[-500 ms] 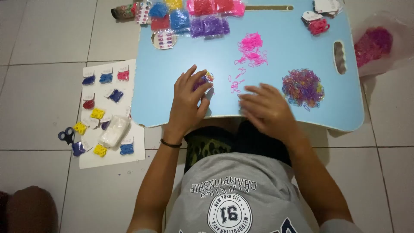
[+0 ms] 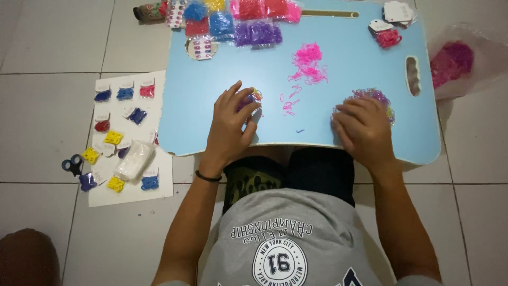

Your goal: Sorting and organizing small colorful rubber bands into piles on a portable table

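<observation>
The left hand (image 2: pixel 230 127) rests on the light blue worktop (image 2: pixel 211 90), fingers spread and bent over a small cluster of mixed-colour bands (image 2: pixel 255 96); whether the fingertips pinch any of it cannot be told. The right hand (image 2: pixel 365 130) lies palm down, fingers together, on the near edge of a heap of multicolour elastic bands (image 2: pixel 377 97), touching it without a closed grip.

Handling: the bands appear very light, soft and stretchy, and likely to tangle and scatter. A fingertip pinch at the edge of the heap seems best for taking a few at a time.

Surroundings: loose pink bands (image 2: pixel 308 64) lie between the hands and further back. Sealed packets of coloured bands (image 2: pixel 254 33) line the far edge. A handle slot (image 2: pixel 413 75) is cut into the worktop at the right. On the floor to the left, a white sheet (image 2: pixel 159 180) carries small carded sets, with scissors (image 2: pixel 71 165) beside it. Nothing lies between either hand and its bands.
</observation>
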